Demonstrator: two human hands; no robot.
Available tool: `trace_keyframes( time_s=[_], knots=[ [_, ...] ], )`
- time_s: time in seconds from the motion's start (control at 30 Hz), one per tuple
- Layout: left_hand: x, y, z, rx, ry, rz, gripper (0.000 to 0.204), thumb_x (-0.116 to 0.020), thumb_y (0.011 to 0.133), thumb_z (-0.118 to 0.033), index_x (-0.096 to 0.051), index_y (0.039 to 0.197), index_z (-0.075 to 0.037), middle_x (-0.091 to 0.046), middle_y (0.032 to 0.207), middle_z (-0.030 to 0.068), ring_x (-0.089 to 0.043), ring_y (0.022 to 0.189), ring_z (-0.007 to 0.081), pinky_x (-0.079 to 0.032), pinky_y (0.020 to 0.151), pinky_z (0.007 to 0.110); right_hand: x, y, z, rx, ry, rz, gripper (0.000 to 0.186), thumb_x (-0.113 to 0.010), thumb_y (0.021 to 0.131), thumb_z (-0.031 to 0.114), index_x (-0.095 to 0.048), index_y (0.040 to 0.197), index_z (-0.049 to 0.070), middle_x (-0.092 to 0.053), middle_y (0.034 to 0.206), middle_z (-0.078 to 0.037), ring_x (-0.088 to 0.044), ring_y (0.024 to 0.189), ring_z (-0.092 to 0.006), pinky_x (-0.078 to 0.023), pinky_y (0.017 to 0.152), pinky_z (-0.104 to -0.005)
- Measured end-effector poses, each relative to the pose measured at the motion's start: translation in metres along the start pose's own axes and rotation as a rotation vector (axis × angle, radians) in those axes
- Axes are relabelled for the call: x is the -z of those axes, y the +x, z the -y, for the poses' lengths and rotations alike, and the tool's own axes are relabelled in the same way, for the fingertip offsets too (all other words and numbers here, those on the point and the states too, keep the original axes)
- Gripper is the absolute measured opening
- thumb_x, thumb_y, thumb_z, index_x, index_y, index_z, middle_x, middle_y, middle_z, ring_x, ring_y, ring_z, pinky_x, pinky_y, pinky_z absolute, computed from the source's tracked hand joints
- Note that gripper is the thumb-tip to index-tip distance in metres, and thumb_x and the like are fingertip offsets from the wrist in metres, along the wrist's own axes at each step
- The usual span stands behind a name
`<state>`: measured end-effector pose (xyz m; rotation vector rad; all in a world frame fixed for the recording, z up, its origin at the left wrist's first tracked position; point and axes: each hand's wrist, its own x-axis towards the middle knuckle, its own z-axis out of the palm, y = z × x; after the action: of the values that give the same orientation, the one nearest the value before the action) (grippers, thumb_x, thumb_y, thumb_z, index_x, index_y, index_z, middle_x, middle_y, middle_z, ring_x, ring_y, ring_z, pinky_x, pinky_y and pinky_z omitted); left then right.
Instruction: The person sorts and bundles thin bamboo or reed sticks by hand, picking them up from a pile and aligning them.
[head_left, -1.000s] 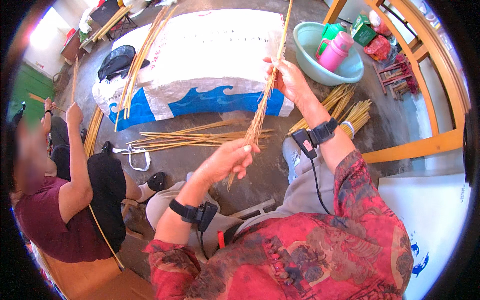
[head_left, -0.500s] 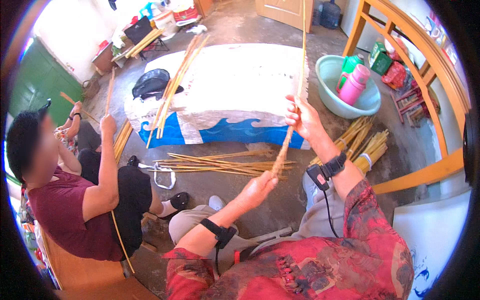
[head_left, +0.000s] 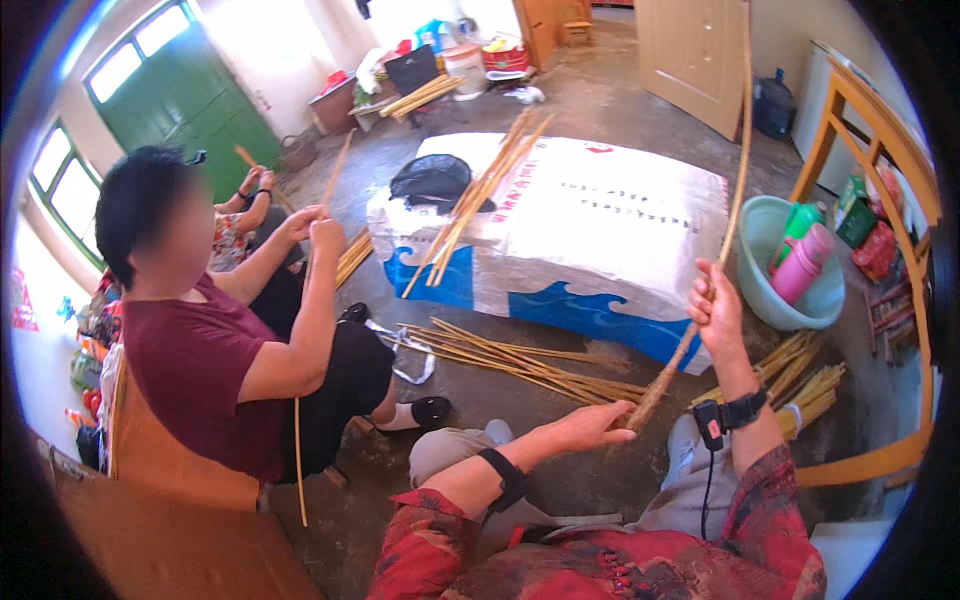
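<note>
A long, thin dried plant stalk (head_left: 734,226) slants up past the top edge, its thicker, fibrous end (head_left: 655,395) low in front of me. My right hand (head_left: 715,312) is closed round the stalk above that end. Beside the fibrous end is my left hand (head_left: 590,428), palm down, fingers stretched and thumb apart; whether the fingertips touch it I cannot tell. Beyond my hands, loose stalks (head_left: 520,358) lie crossed on the floor, and tied bundles of stalks (head_left: 800,390) lie by my right knee.
A white and blue sheet (head_left: 610,220) covers a low pile ahead, with stalks (head_left: 485,200) and a black bag (head_left: 430,182) on it. On the right stand a tub (head_left: 765,245) with vacuum flasks and a wooden frame (head_left: 880,110). A person in maroon (head_left: 215,370) sits at left, handling a stalk.
My left hand has loosened from the stalk's fibrous end, its fingers straightening. My right hand still grips the stalk. The view has swung left, so everything sits farther right.
</note>
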<state>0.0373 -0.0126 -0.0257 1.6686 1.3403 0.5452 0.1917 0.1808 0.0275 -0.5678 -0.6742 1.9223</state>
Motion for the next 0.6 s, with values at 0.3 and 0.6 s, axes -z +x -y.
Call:
trace_keyframes(
  time_s=[0.3,0.6],
  knots=[
    [0.025,0.011,0.002,0.036,-0.384,-0.248,0.029,-0.05,0.084,-0.02,-0.048,0.104,0.002,-0.056,0.086,0.009,-0.053,0.08,0.016,-0.043,0.069,0.028,-0.016,-0.019,-0.024,0.017,-0.292,0.032,0.023,-0.045,0.087,0.025,-0.047,0.1,0.006,-0.038,0.059,0.003,-0.027,0.039,-0.0026,-0.024,0.032,-0.0158],
    [0.054,0.022,-0.015,-0.309,-0.553,-0.557,0.029,-0.042,0.089,-0.017,-0.042,0.111,0.001,-0.053,0.101,0.0093,-0.051,0.092,0.0142,-0.041,0.079,0.025,-0.029,-0.057,-0.07,-0.124,-0.569,0.21,0.027,-0.039,0.09,0.03,-0.049,0.087,0.006,-0.039,0.054,0.002,-0.03,0.038,-0.0039,-0.024,0.034,-0.0166]
  ],
)
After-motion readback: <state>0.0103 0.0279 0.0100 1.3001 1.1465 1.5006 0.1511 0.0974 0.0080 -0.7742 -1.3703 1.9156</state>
